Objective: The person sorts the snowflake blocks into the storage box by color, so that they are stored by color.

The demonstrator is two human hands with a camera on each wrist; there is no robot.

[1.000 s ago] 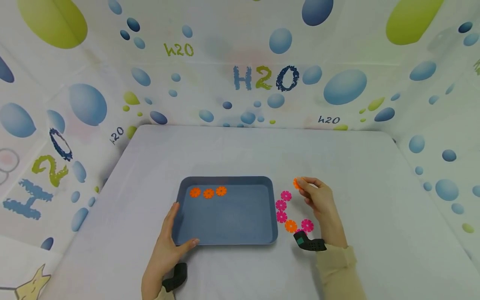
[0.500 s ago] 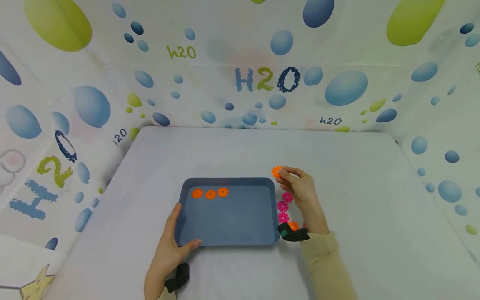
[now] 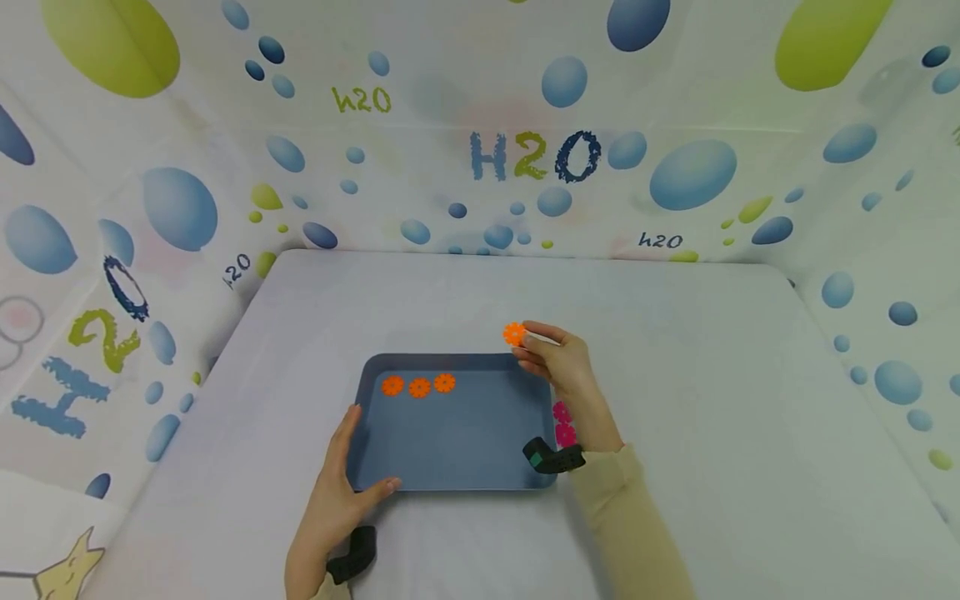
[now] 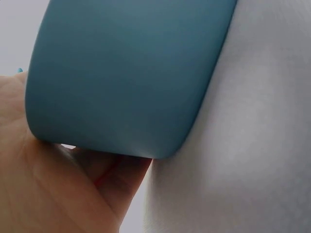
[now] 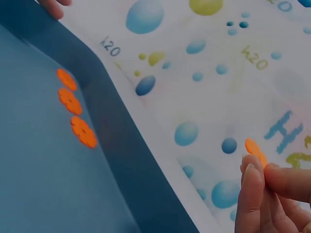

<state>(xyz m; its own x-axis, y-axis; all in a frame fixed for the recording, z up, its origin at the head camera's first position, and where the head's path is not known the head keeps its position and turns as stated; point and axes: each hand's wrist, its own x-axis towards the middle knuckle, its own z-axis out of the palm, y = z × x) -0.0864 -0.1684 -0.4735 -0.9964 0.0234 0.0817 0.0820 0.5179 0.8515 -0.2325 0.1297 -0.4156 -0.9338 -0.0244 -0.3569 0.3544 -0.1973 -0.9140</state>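
Observation:
In the head view a blue-grey rectangular tray (image 3: 465, 442) lies on the table. My left hand (image 3: 337, 492) holds its near left corner, with the thumb over the front rim and the fingers along the left side. Thumb and fingertips of my right hand (image 3: 562, 362) pinch an orange notched building disc (image 3: 514, 334) above the tray's far right edge. Inside the tray, three like discs form a short row along the far side; the middle orange disc (image 3: 419, 387) sits slightly nearer me. The left wrist view shows the tray wall (image 4: 121, 82) against the palm.
Pink notched discs (image 3: 565, 435) lie just right of the tray, partly covered by the right wrist. A white cloth covers the table (image 3: 750, 375), and a patterned curtain (image 3: 450, 83) stands behind and at the sides.
My right hand has carried the orange disc leftward and slightly away from me, from right of the tray to its far right edge. The left hand keeps its place on the tray.

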